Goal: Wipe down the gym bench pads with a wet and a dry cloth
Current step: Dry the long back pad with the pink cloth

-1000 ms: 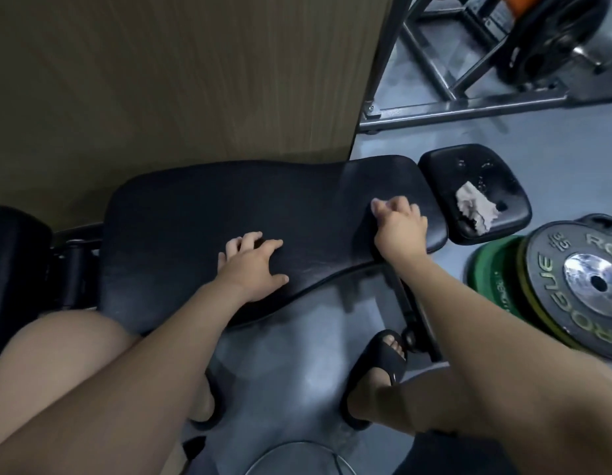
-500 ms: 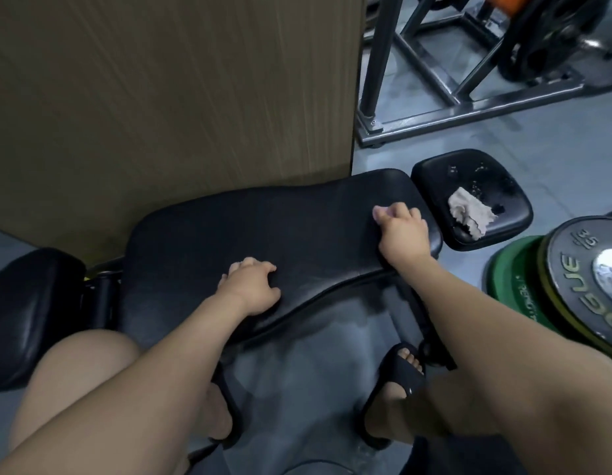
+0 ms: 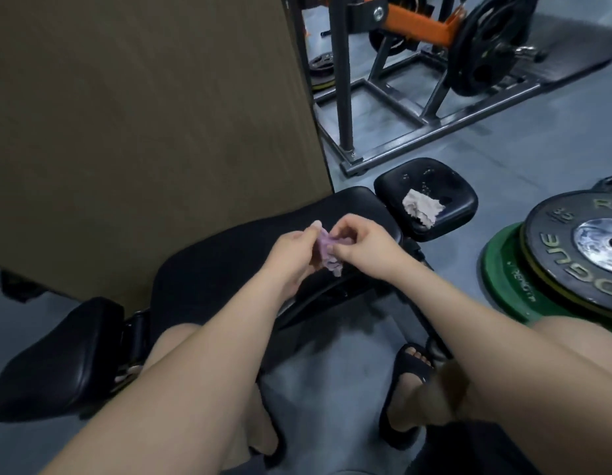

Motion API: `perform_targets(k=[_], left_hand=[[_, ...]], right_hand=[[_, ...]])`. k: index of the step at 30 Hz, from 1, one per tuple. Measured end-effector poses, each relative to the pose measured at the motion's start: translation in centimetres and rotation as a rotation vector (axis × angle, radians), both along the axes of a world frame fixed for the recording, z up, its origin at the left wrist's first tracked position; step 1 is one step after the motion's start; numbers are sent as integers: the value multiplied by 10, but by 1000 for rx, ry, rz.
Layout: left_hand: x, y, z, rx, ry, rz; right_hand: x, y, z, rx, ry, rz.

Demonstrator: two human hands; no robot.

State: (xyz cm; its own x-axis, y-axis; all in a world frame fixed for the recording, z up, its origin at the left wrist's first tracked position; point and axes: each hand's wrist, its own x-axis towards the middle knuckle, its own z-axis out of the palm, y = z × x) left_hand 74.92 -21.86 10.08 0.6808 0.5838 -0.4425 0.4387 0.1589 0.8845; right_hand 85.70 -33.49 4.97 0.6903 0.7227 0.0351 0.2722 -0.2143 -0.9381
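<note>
A long black bench pad (image 3: pixel 229 269) runs across the middle of the view. Above it, my left hand (image 3: pixel 294 250) and my right hand (image 3: pixel 359 246) meet and both pinch a small crumpled purple cloth (image 3: pixel 326 252). A smaller black seat pad (image 3: pixel 431 186) sits at the bench's right end, with droplets on it and a beige cloth (image 3: pixel 422 205) lying on it. Another black pad (image 3: pixel 57 358) lies at the lower left.
A brown wooden panel (image 3: pixel 143 132) stands right behind the bench. Stacked black and green weight plates (image 3: pixel 571 262) lie on the grey floor at the right. A steel rack frame (image 3: pixel 400 108) with a loaded barbell plate (image 3: pixel 493 46) stands beyond. My sandalled feet are below the bench.
Both hands left the bench pad surface, rose and came together, and now hold the purple cloth between them. The camera view tilted upward, showing more of the rack.
</note>
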Motion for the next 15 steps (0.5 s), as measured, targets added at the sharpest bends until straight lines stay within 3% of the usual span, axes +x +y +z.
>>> perform_targets(k=[4, 15], left_hand=[[21, -1, 13, 146, -15, 34], [88, 42, 15, -7, -185, -306]], right_hand=[[4, -4, 22, 116, 127, -74], [72, -1, 48, -7, 185, -278]])
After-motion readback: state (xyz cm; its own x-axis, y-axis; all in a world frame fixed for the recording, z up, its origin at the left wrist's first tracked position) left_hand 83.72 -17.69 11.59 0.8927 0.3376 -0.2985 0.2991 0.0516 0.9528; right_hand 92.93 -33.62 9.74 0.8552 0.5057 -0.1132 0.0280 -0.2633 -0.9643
